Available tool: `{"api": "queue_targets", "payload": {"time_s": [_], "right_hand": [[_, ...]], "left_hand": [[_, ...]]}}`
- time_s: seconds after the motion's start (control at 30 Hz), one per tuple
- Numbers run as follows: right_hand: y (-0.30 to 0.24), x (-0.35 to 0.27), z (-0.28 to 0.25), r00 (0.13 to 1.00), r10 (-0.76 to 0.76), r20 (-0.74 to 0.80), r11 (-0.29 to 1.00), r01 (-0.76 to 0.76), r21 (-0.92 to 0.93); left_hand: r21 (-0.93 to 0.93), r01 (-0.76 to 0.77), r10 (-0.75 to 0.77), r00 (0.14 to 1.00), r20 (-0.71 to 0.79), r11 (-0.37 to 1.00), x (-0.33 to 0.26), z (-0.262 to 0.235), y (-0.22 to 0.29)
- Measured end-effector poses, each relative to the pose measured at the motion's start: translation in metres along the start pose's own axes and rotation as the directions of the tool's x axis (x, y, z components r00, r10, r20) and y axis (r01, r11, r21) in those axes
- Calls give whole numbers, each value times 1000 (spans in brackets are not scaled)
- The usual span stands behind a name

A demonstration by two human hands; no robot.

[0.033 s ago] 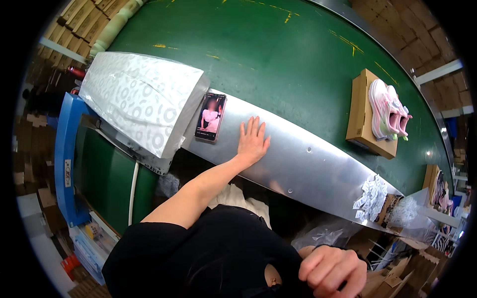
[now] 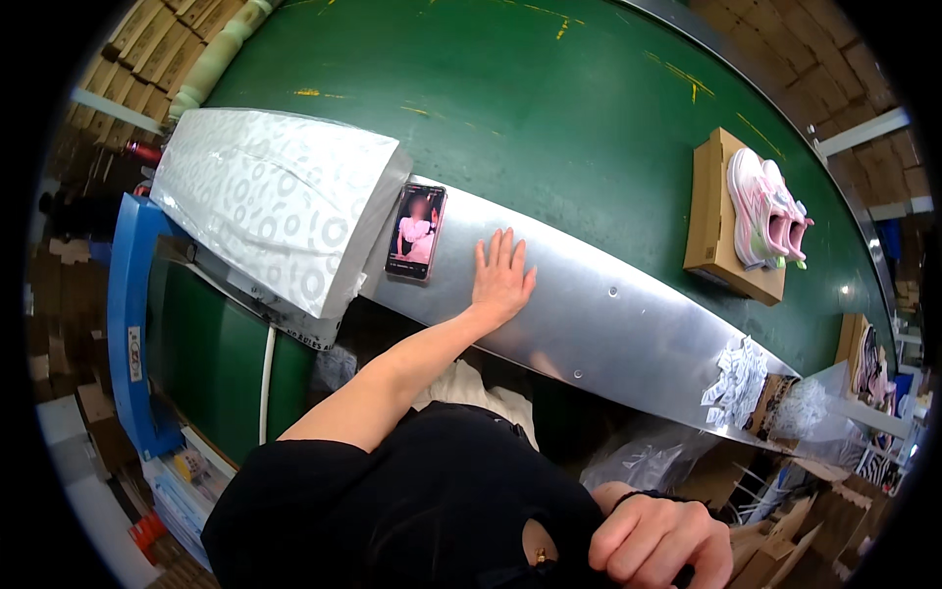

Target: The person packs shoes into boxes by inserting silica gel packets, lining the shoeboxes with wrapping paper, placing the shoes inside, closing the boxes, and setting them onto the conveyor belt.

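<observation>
Metal table point(image 2: 579, 309) under an open, flat, empty left hand point(image 2: 501, 282); phone point(image 2: 415, 234) nearby; right hand point(image 2: 662, 538) loosely fisted, nothing showing.

Two hands: one left hand point(image 2: 502, 288), one right hand point(image 2: 662, 542). One phone point(image 2: 415, 233), one patterned white bundle point(image 2: 275, 201) at left; two shoes point(image 2: 754, 211) on one brown box point(image 2: 707, 206), right.
</observation>
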State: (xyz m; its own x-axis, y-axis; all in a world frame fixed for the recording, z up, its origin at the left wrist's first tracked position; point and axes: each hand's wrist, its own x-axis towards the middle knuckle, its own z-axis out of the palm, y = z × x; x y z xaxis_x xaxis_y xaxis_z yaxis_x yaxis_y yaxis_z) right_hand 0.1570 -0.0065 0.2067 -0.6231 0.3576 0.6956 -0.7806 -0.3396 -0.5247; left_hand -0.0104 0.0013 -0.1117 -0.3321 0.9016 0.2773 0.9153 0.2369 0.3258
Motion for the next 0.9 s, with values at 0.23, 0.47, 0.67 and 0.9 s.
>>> {"api": "queue_targets", "payload": {"time_s": [0.23,0.47,0.67,0.9], "right_hand": [[32,21,25,987,-68,-144,996,60,-58],[50,30,57,969,-182,-168,963,142,-229],[71,-45,71,909,-90,-407,709,-229,-667],[234,-304,48,-359,-523,-773,200,-933,298]], "left_hand": [[-45,-25,27,998,61,999,-1,1,-2],[-105,-67,78,991,108,992,1,0,5],[-102,-111,123,985,125,989,-2,10,-23],[-142,-325,351,901,255,935,67,13,-53]]}}
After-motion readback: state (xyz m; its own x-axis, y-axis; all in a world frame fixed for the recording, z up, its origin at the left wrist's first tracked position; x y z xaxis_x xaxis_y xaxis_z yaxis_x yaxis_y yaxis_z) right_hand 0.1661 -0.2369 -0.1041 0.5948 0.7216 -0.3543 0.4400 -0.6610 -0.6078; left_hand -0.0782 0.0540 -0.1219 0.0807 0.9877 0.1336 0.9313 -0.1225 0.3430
